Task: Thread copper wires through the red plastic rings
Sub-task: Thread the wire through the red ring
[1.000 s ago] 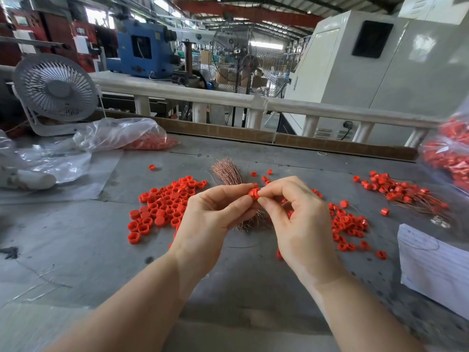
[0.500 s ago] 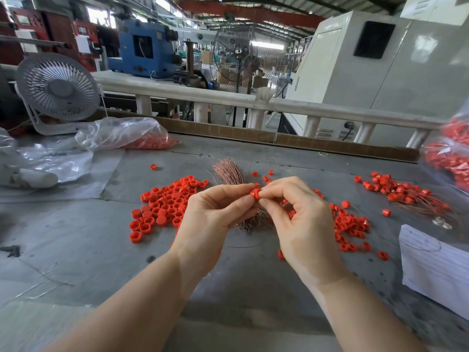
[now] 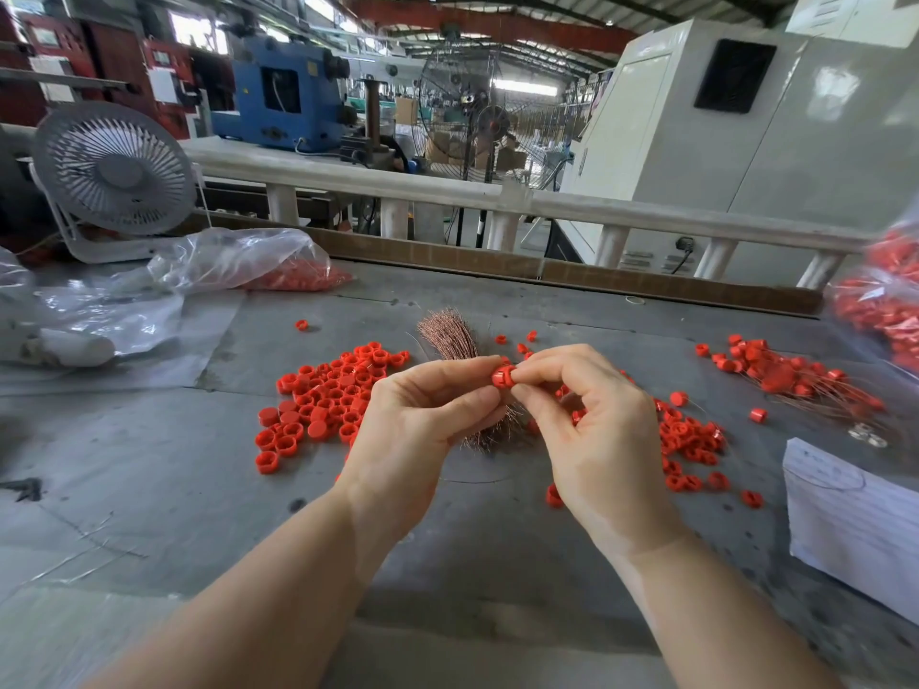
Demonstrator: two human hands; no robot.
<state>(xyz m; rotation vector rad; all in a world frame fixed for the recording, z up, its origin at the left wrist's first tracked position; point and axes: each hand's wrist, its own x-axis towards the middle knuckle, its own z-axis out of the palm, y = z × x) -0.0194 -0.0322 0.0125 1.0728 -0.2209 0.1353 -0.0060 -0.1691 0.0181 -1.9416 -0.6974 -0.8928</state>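
Observation:
My right hand (image 3: 597,440) pinches a red plastic ring (image 3: 502,376) between thumb and forefinger above the table. My left hand (image 3: 417,430) meets it from the left, fingertips pinched against the ring; any wire between them is too thin to make out. Behind and under the hands lies a bundle of copper wires (image 3: 450,333). A pile of loose red rings (image 3: 328,397) lies to the left. More rings (image 3: 689,442) are scattered to the right. Rings threaded on wires (image 3: 795,377) lie at the far right.
A grey table (image 3: 149,479) carries a white desk fan (image 3: 117,174) at the back left, clear plastic bags (image 3: 238,261) with red rings, another bag of rings (image 3: 885,300) at the right edge, and a stack of white paper (image 3: 855,519) at the front right.
Both hands stay pinched on the ring at the same spot; the fingers have shifted only slightly. The view has tilted a little.

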